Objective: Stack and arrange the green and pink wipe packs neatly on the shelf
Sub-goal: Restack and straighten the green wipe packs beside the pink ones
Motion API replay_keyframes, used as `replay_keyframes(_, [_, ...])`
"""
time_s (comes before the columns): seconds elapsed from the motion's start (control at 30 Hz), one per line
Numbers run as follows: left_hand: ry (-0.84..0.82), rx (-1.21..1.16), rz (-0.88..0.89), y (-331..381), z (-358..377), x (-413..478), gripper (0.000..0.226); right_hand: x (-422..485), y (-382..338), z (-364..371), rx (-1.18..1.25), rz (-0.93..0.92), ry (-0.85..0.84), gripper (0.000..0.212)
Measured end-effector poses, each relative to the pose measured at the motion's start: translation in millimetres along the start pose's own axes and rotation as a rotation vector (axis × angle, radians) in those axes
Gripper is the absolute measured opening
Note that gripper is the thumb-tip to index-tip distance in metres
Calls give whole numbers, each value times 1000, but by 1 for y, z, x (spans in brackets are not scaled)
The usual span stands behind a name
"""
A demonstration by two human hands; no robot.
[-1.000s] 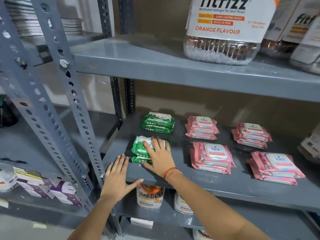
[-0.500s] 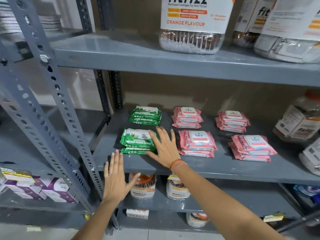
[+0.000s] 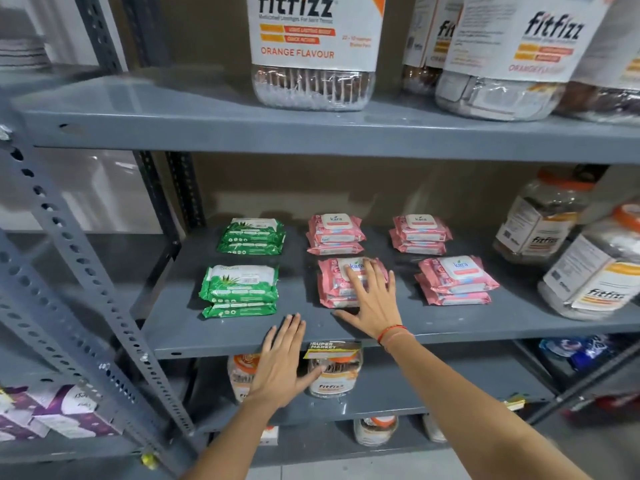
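The soft, plastic-film pink wipe packs (image 3: 346, 285) under your right hand (image 3: 375, 306) form the front middle stack on the grey metal shelf (image 3: 450, 323), apparently two high. Judgement: these packs are light, squashy and slick-skinned; the film slides easily on painted steel and on the pack beneath, so press flat from above or pinch the short ends, not the crimped edges or the stiff white label flap. Your right hand lies palm down on that stack, fingers spread over the label, thumb out on the bare shelf just in front; it is splayed, not clamped on anything. Your left hand (image 3: 282, 362) is flat and spread too, holding nothing, fingertips at the shelf's front lip, between the front stack of glossy green wipe packs (image 3: 240, 291) and the pink stack; whether it touches the lip cannot be told. The green front stack sits just left of your right hand, its bottom pack jutting forward. Behind stand a second green stack (image 3: 252, 235) and a pink one (image 3: 335, 233); two more pink stacks (image 3: 455, 280) lie to the right, near large clear lozenge jars (image 3: 595, 268).
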State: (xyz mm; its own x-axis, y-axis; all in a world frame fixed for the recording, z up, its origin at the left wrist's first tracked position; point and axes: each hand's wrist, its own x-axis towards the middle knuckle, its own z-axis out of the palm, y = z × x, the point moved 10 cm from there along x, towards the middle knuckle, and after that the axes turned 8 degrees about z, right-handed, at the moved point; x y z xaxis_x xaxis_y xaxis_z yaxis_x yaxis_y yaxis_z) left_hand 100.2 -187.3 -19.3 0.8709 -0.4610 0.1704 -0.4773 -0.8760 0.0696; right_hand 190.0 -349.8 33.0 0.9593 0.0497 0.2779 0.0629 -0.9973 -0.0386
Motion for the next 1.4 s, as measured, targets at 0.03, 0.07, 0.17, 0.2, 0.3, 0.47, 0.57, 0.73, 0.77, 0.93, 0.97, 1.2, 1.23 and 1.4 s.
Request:
replay_keyframes(0.03, [-14,12,-2,-1,1,0,95,1,-1,2,-9,4,-9,92])
replay_keyframes(0.07, [-27,22,-3,-1,1,0,93,3,-2,3,-18,10,-18,92])
replay_keyframes(0.17, [-45,49,-5,0,1,0,88,4,-2,8,-44,26,-25,89])
replay_keyframes(0.2, [-41,51,-4,1,0,0,87,5,-2,8,-47,29,-23,87])
replay_keyframes(0.3, [-8,45,0,3,-1,1,87,7,-2,7,-38,27,-15,85])
replay_keyframes(0.47, [12,22,-8,3,0,1,90,10,-1,11,-23,26,-21,85])
replay_keyframes(0.57, [62,-31,-3,5,-3,0,91,10,-1,11,-54,-1,-47,87])
replay_keyframes(0.73, [78,-72,63,32,-5,14,87,2,27,-16,27,-2,94,88])
replay_keyframes(0.77, [69,-67,92,42,-4,20,86,0,39,-21,34,14,125,87])
replay_keyframes(0.93, [53,-83,280,106,1,57,85,-5,131,-34,47,203,143,96])
replay_keyframes(0.97, [50,-75,304,116,2,63,85,-6,147,-32,31,237,121,96])
replay_keyframes(1.2, [-86,-8,259,136,31,87,87,-13,209,-12,-74,329,-32,99])
replay_keyframes(1.23, [-90,23,254,136,30,87,86,-12,210,-10,-61,327,-33,99])
replay_keyframes(1.4, [-51,74,253,139,30,89,84,-7,210,-6,-67,321,-34,97])
